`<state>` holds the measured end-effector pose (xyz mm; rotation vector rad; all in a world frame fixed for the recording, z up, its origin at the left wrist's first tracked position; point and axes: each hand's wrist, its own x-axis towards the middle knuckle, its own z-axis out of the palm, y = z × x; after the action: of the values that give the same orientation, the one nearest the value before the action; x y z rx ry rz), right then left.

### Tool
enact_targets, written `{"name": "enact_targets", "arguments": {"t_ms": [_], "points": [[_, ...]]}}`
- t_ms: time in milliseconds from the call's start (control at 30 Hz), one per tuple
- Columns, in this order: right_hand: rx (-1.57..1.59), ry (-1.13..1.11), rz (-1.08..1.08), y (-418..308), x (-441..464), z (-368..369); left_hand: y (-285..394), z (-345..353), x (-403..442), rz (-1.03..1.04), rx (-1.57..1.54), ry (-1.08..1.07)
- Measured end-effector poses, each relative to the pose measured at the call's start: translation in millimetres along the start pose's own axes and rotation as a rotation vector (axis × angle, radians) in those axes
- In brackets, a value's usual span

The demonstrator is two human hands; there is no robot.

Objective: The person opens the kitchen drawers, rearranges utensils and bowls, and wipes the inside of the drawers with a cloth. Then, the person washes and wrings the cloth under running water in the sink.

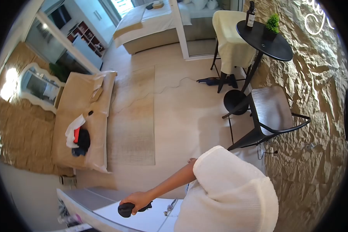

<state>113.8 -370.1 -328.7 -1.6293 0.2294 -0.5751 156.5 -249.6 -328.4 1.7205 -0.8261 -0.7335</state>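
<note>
My right hand (pixel 137 202) reaches across to the lower left, its fingers closed around a black object (pixel 125 210) with a rounded end. Its exact kind does not show, as the hand covers its middle. Directly below is a glossy white surface (pixel 114 212). On that surface, to the right of the hand, lies a small dark cluster of things (pixel 170 207) too small to name. A loose cream sleeve (pixel 228 174) covers the upper arm. My left hand is out of view.
On the left, a covered sofa (pixel 71 104) bears a white, red and black bundle (pixel 79 135). A thin rug (pixel 135 127) lies beside it. A dark vacuum cleaner (pixel 216 81) trails a cord across the floor. A black chair (pixel 272 112) and round table (pixel 265 42) stand right.
</note>
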Motion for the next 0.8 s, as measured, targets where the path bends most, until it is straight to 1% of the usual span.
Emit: {"name": "enact_targets", "arguments": {"t_ms": [100, 133, 200, 233, 267, 300, 333, 433, 467, 533, 567, 600, 633, 667, 700, 733, 767, 800], "points": [[-0.033, 0.18, -0.172, 6, 6, -50, 11, 26, 43, 0.029, -0.007, -0.108], [0.014, 0.15, -0.183, 11, 7, -71, 15, 35, 57, 0.041, -0.008, -0.15], [-0.035, 0.283, -0.125, 21, 6, -117, 25, 52, 89, 0.051, -0.02, -0.17], [-0.016, 0.38, -0.004, 22, 7, -139, 31, 57, 106, 0.034, -0.036, -0.136], [-0.116, 0.52, 0.05, 24, 3, -160, 38, 61, 122, 0.018, -0.053, -0.101], [-0.17, 0.592, 0.11, 30, 1, -178, 44, 66, 142, 0.001, -0.072, -0.072], [-0.224, 0.672, 0.17, 39, 0, -197, 41, 63, 164, 0.029, -0.002, -0.107], [-0.543, 0.71, 0.114, 55, -12, -248, 35, 84, 231, 0.268, 0.121, -0.104], [-0.533, 0.73, 0.183, 56, -17, -259, 39, 97, 251, 0.262, 0.078, -0.131], [-0.51, 0.795, 0.324, 54, -32, -275, 63, 138, 284, 0.13, -0.341, -0.34], [-0.495, 0.906, 0.371, 57, -41, -277, 73, 159, 297, 0.032, -0.543, -0.444], [-0.483, 1.013, 0.415, 63, -50, -280, 80, 180, 311, 0.008, -0.513, -0.58], [-0.477, 1.118, 0.453, 68, -62, -286, 89, 211, 320, 0.012, -0.436, -0.658], [-0.356, 1.286, 0.395, 72, -78, -290, 100, 241, 323, 0.019, -0.356, -0.73], [-0.227, 1.444, 0.325, 75, -96, -290, 115, 270, 319, 0.208, -0.238, -0.856], [-0.258, 1.585, 0.332, 79, -115, -289, 131, 297, 310, 0.402, -0.119, -0.974], [-0.29, 1.723, 0.339, 80, -133, -286, 152, 320, 299, 0.449, -0.008, -1.079], [-0.458, 1.907, 0.398, 72, -145, -281, 169, 345, 273, 0.389, -0.082, -1.108]]}}
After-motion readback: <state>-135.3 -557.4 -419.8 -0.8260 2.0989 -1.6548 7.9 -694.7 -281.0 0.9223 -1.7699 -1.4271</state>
